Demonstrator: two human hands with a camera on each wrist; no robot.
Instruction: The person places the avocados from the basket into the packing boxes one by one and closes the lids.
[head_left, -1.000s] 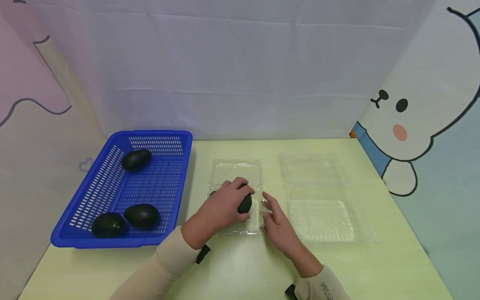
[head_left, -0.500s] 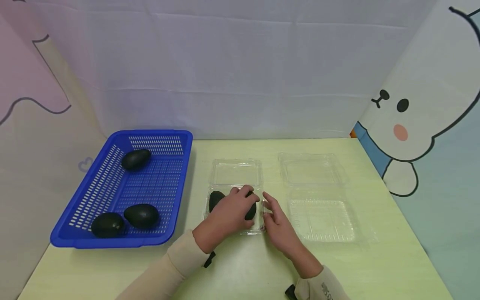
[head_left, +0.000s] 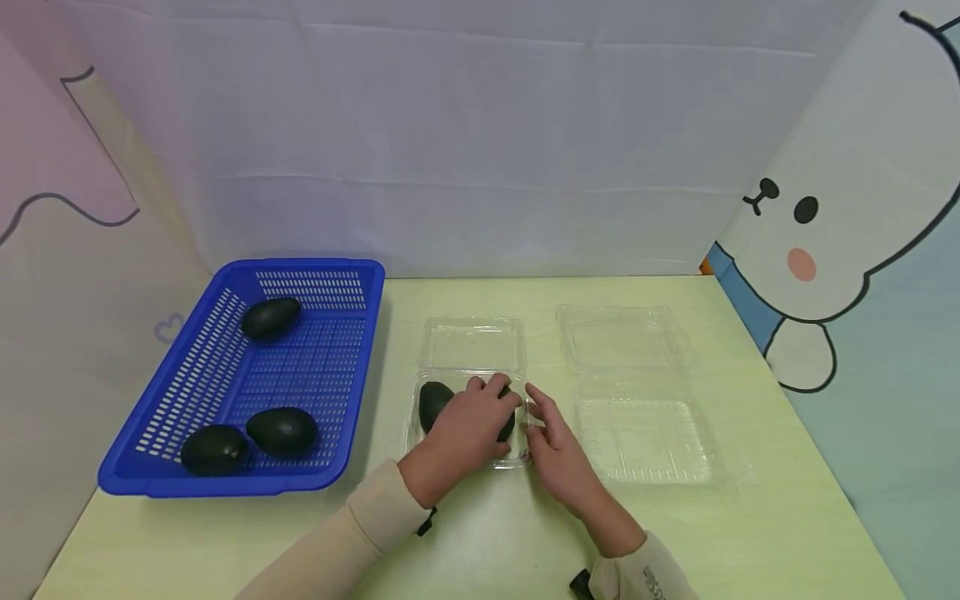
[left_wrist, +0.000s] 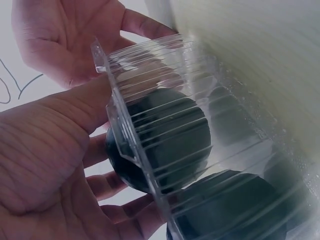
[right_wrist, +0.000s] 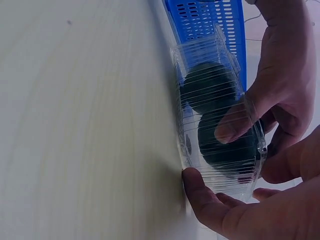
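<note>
- The small clear box (head_left: 415, 435) stood on the table (head_left: 487, 542) with its lid (head_left: 474, 343) laid back behind it.
- The left hand (head_left: 467, 425) reached down over the small clear box, fingers and thumb curled round a dark fruit (head_left: 507, 428); its grip was on that fruit alone.
- That gripped fruit was inside the small clear box, in the right part of its base; whether it touched the box's floor was hard to tell.
- A second dark fruit (head_left: 433, 404) lay in the left part of the small clear box, just beside the gripped one and partly hidden behind the left hand.
- The right hand (head_left: 557, 450) was at the right side of the small clear box, its fingers loosely extended and touching the wall, not wrapped round anything.
- To the left of the small clear box was a blue basket (head_left: 315, 358) holding three more dark fruits: one toward the back (head_left: 271, 319) and two toward the front, the left one (head_left: 214, 450) just beside the right one (head_left: 282, 432).
- To the right of the small clear box lay a larger clear box (head_left: 645, 442), its lid also folded back.
- Well behind the small clear box hung a white cloth (head_left: 480, 142).
</note>
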